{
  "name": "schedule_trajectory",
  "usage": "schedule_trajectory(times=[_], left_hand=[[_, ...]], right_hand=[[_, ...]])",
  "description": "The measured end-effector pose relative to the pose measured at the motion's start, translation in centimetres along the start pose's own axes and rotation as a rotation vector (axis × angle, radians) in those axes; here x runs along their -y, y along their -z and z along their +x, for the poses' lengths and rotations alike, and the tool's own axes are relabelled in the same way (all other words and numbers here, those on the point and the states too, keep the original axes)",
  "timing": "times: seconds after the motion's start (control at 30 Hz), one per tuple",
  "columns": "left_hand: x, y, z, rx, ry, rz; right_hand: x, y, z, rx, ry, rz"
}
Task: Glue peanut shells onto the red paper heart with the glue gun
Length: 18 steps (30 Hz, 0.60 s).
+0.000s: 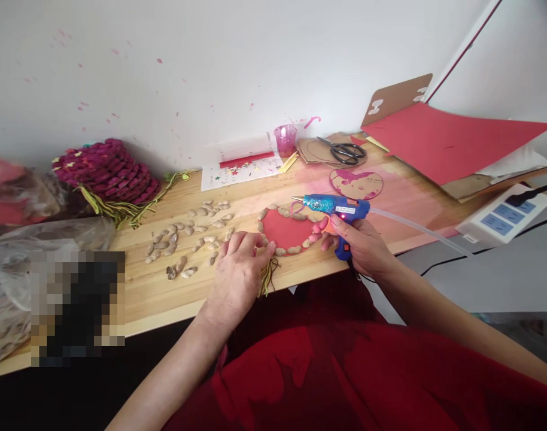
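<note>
A blue hot glue gun (330,206) is gripped in my right hand (361,242), its metal nozzle pointing left and a clear glue stick trailing from its back. Below the nozzle lies a red heart-shaped piece (285,230) with peanut shells (295,249) along its edge and a small pink loop at its top. At the heart's left edge, my left hand (240,266) has its fingers curled and its thumb against a peanut shell (272,246); the fingertips are partly hidden. Olive cords (267,278) hang below the heart. Several loose peanut shells (190,227) are scattered to the left.
At the back stand a purple woven pile (109,173), a pink cup (285,140) and black scissors (348,154). A pink-stained cardboard heart (356,182) lies behind the glue gun. Red sheets (453,140) and a power strip (502,218) are at right, plastic bags (13,257) at left.
</note>
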<state>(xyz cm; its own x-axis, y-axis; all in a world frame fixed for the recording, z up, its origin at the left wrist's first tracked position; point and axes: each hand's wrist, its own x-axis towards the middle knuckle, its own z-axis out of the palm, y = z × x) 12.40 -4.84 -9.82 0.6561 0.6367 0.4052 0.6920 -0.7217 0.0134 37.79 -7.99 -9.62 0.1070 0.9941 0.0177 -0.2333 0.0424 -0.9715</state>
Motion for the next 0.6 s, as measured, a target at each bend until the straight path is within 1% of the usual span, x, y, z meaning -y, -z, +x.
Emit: schedule_trajectory(times=[0.2,0.43,0.6], left_hand=[[0.0,0.1,0.3,0.000,-0.004,-0.004],[-0.8,1.5,1.3,0.152,0.010,0.001],[-1.0,1.8,1.4,0.202,0.010,-0.004]], right_hand=[[0.2,0.0,0.2,-0.033,-0.025,-0.009],[1.4,-0.4,0.2,-0.031,-0.088,0.004],[0.9,1.1,0.6,-0.010,-0.165,-0.007]])
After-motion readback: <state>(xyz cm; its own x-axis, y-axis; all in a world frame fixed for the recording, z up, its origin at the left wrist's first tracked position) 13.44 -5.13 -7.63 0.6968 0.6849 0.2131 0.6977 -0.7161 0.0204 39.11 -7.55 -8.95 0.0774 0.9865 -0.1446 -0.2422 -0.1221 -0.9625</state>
